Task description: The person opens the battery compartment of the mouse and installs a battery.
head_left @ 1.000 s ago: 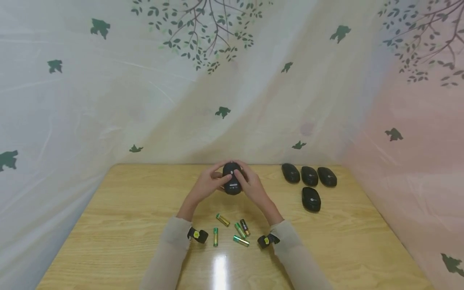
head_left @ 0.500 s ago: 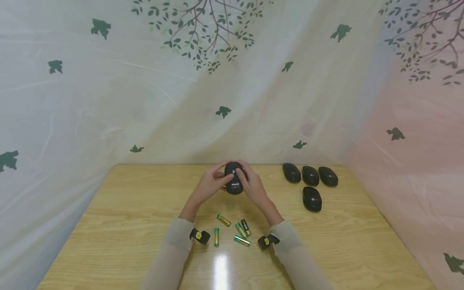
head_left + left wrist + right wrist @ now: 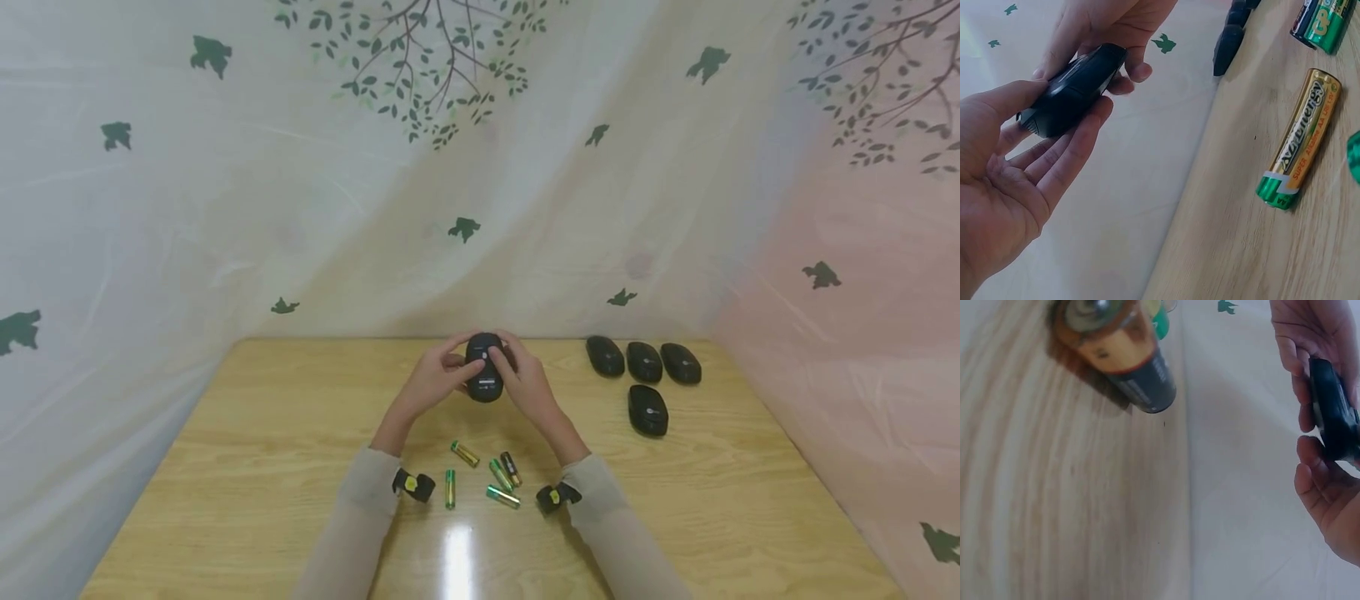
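Observation:
A black computer mouse (image 3: 486, 385) is held up near the table's far edge in the head view, its underside with a small white label turned toward me. My left hand (image 3: 433, 380) grips its left side, thumb across the underside and fingers behind. From the other side my right hand (image 3: 527, 385) grips it too, its thumb on the underside near the upper end. The left wrist view has the mouse (image 3: 1072, 94) edge-on between thumb and fingers. Several AA batteries (image 3: 465, 454) lie loose on the table between my forearms, apart from both hands.
Several more black mice (image 3: 645, 362) sit at the back right of the wooden table (image 3: 300, 417), one of them (image 3: 648, 410) nearer than the others. A printed cloth (image 3: 360, 250) hangs right behind the table's far edge. Each wrist wears a small black camera (image 3: 415, 486).
Both hands keep their hold on the mouse, which tilts slightly so that more of its underside faces me. The whole view shifts a little; batteries and other mice stay put.

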Demonstrator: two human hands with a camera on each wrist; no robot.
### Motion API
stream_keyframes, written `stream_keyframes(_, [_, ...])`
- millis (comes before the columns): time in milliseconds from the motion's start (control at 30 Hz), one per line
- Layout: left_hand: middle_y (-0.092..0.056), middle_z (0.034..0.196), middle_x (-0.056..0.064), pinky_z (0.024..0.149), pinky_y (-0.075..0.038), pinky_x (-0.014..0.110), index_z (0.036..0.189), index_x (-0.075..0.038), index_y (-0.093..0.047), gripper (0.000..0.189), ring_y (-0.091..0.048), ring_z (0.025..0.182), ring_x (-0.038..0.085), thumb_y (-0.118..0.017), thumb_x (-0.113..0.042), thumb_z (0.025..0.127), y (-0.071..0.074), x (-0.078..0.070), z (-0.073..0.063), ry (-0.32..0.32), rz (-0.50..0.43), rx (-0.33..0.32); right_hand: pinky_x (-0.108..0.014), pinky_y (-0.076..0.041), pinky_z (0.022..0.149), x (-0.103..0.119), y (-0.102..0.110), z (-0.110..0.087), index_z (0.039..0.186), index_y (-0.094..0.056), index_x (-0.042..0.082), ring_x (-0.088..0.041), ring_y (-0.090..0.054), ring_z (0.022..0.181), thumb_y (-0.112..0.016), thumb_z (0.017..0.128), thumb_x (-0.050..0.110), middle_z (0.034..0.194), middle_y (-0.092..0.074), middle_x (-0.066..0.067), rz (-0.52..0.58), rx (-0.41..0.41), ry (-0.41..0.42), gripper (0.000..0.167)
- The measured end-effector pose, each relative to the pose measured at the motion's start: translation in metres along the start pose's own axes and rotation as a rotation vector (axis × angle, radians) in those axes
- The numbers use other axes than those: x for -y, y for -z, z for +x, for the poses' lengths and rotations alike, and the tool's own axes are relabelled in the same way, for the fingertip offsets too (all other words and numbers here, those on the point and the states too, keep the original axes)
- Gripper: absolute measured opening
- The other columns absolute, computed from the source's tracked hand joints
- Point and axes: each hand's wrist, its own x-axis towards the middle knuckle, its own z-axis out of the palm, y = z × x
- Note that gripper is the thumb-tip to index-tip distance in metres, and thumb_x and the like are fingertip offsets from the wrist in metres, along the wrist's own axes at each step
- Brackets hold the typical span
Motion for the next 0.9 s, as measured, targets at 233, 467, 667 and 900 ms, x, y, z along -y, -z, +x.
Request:
stream_keyframes(233, [-0.071,0.114,0.03,0.07,-0.065,0.038,0.151,-0.011,-0.049,0.054,-0.076,0.091,0.03,-0.067,-0.011,0.099,0.003,0.002,0.0,0.034,-0.002,0.03,-0.036,-0.057,0.083,0.003,0.005,0.001,0.131,-0.065,0.013,-0.026,-0.065,0.108,-0.062,0.103,0.028,0.123,-0.067,-0.009,0.044,-0.06,-0.036,0.032])
stream_keyframes(467, [-0.07,0.118,0.03,0.073,-0.065,0.038,0.152,-0.01,-0.048,0.057,-0.075,0.093,0.03,-0.068,-0.013,0.099,0.008,0.004,0.0,0.069,0.034,0.076,-0.032,-0.06,0.083,0.003,0.014,0.006,0.122,-0.07,0.005,-0.022,-0.067,0.108,-0.072,0.097,0.026,0.118,-0.071,-0.015,0.247,-0.09,-0.157,0.033])
stream_keyframes(667, [-0.068,0.123,0.03,0.073,-0.065,0.038,0.152,-0.013,-0.048,0.056,-0.074,0.097,0.032,-0.067,-0.015,0.099,0.01,0.005,0.0,0.086,0.054,0.096,-0.028,-0.059,0.076,0.005,0.022,0.009,0.112,-0.071,-0.002,-0.011,-0.068,0.088,-0.075,0.094,0.02,0.101,-0.074,-0.015,0.3,-0.113,-0.206,0.029])
stream_keyframes(900, [-0.067,0.125,0.03,0.077,-0.065,0.04,0.152,-0.015,-0.049,0.055,-0.075,0.096,0.03,-0.067,-0.018,0.1,0.015,0.006,-0.002,0.12,0.054,0.064,-0.025,-0.06,0.072,-0.004,0.034,0.009,0.112,-0.07,-0.001,-0.008,-0.069,0.078,-0.076,0.093,0.017,0.09,-0.075,-0.003,0.306,-0.111,-0.247,0.026])
